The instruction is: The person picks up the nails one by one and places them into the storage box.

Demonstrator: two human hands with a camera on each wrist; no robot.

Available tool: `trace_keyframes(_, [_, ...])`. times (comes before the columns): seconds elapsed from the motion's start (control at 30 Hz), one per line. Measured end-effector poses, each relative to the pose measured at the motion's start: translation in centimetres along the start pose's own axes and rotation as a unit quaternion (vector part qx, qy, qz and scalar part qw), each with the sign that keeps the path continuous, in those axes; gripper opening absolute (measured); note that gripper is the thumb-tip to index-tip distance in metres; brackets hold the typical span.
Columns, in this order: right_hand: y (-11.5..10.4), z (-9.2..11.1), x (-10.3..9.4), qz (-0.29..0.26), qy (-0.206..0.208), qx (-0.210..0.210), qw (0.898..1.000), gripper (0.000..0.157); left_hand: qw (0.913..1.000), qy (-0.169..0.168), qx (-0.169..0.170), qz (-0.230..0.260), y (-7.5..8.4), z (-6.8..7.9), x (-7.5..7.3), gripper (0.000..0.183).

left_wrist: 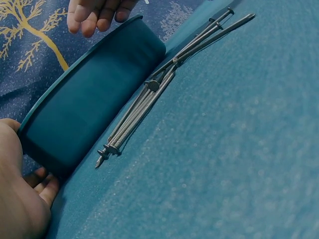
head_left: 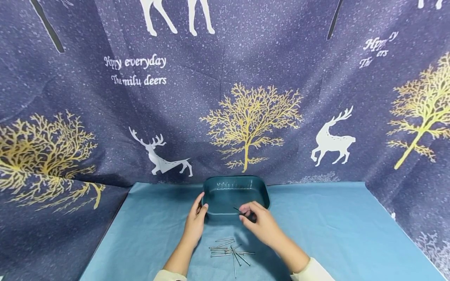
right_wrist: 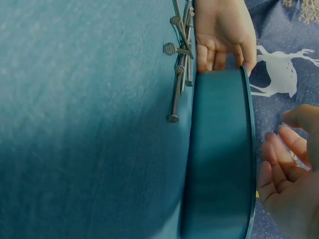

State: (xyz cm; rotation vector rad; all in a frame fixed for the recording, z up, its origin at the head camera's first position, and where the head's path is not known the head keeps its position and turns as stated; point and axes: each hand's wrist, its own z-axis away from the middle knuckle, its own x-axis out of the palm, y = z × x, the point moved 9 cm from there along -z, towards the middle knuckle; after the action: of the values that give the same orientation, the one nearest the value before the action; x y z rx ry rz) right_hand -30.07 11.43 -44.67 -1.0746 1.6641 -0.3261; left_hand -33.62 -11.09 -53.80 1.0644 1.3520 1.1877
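A dark teal rectangular tray [head_left: 228, 214] with rounded corners stands at the back of the cloth. My left hand [head_left: 195, 222] grips its left end, the thumb at the rim and the fingers against the outer wall and low edge, as the left wrist view shows. Over the tray's front right rim is my right hand [head_left: 258, 220], fingers bent, with a thin dark nail [head_left: 237, 209] poking out from the fingertips. In the right wrist view the curled fingers hide that nail. Several steel nails [head_left: 232, 251] lie in a loose, crossing pile in front of the tray.
A light blue cloth [head_left: 327, 234] covers the table. Behind the tray hangs a dark blue curtain [head_left: 218, 128] printed with deer, gold trees and white lettering, its lower edge close to the tray's back wall.
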Motion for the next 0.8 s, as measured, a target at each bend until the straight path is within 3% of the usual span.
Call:
trace_keyframes(0.4, [-0.6,0.9,1.6,0.020,-0.088,-0.014,0.996,0.019,1.0000,-0.003,0.002,0.002,0.2,0.1,0.0,0.050])
trace_keyframes(0.8, [-0.7,1.4,2.6,0.041,-0.116,-0.048,0.991,0.020,1.0000,0.002,0.002,0.004,0.2,0.2,0.0,0.050])
